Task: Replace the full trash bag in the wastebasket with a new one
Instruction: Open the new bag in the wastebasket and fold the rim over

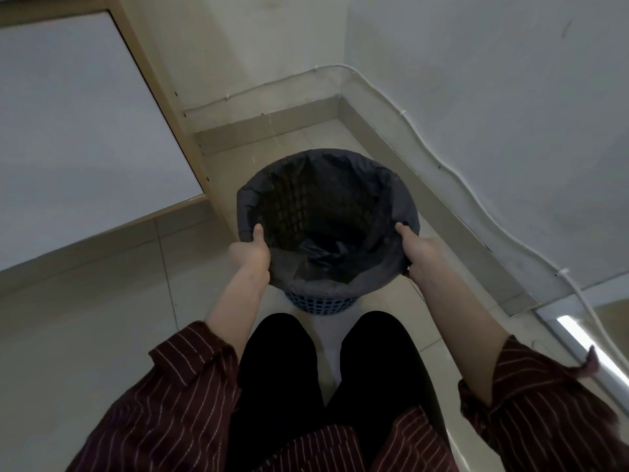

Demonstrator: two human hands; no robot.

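The person stands right over the wastebasket (320,303), a blue mesh bin on the tiled floor (102,318), tucked into the corner where two walls meet. A dark grey trash bag (326,158) lines it, its mouth turned out and folded down over the rim all the way round, so only a low band of blue shows on the near side.

Both hands are on the near rim, one either side. The left hand (250,255) has its thumb laid over the edge onto the inside of the bag. The right hand (417,248) mirrors it on the opposite side. The other fingers drop out of sight behind the rim, so the full grip can't be seen, but each hand looks to be pinching the folded film against the rim. That makes sense: holding at two opposite points keeps the mouth stretched evenly and stops the cuff slipping back in.

The bin's mesh pattern shows through the thin film, and only crumpled plastic sits at the bottom. This reads as the fresh liner being seated, late in the job. The striped sleeves (183,379) are pushed up the forearms, well clear of the bin.
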